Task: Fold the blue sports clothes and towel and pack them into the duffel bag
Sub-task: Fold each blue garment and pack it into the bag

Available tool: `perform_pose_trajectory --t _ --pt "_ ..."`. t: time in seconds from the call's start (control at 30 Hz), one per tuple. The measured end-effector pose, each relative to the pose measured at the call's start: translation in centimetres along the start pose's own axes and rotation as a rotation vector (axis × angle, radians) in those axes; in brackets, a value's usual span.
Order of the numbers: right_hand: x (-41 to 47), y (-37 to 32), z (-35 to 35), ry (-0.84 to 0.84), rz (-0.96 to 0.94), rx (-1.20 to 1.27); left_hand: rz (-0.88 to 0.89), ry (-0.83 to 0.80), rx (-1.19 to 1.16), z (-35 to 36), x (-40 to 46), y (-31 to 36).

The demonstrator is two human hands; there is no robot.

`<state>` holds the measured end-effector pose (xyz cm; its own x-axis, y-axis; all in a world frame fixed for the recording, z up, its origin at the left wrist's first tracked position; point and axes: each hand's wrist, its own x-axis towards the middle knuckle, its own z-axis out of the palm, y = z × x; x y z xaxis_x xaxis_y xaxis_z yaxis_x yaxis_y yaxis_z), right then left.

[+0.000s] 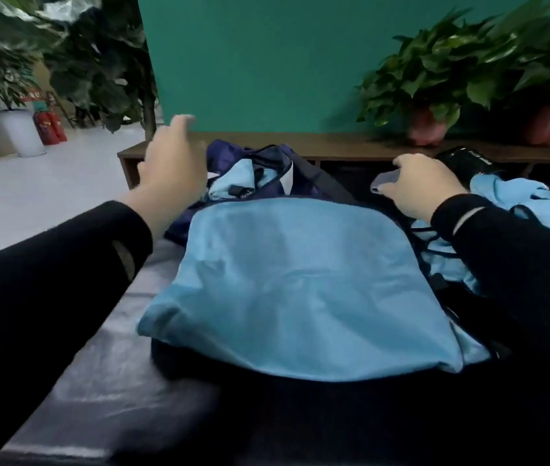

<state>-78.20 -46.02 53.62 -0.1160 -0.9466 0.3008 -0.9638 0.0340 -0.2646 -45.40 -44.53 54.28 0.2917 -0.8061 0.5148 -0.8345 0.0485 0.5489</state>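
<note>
The right hand curls around a small grey object, while the left hand hovers with loose fingers, holding nothing, above the navy duffel bag. A light blue cloth lies spread on the dark glossy surface, more blue clothes at right. Behind stand a wooden bench, a teal wall, potted plants and red fire extinguishers on the pale floor.

The blue towel covers the middle of the dark bench. Bare bench surface stays free at 7 o'clock from it. At 12 o'clock the navy duffel bag blocks the way, with the wooden shelf and green wall behind. At 3 o'clock lie crumpled blue clothes. Potted plants stand on the shelf at 1 o'clock.
</note>
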Motion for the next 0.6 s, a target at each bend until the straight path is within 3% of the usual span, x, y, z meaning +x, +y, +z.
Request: perform_pose_trajectory --t 0.07,0.1,0.2,0.4,0.6 --pt "-3.4 -2.7 1.4 0.057 -0.162 0.116 0.241 -0.049 -0.032 1.4 -4.8 2.8" --pt "-5.7 -3.6 2.7 0.033 -0.215 0.166 0.316 -0.147 -0.025 2.4 -8.0 3.8" --pt "-13.1 -4.3 6.9 -0.135 -0.288 0.168 0.353 -0.48 0.055 5.8 -16.4 2.9" --pt "-16.9 0.0 8.4 -0.254 -0.393 0.235 0.385 -0.557 0.244 5.9 -18.4 -1.7" --pt "-18.4 6.0 5.2 -0.357 -0.441 0.1 0.488 -0.656 0.296 1.3 -17.6 -8.2"
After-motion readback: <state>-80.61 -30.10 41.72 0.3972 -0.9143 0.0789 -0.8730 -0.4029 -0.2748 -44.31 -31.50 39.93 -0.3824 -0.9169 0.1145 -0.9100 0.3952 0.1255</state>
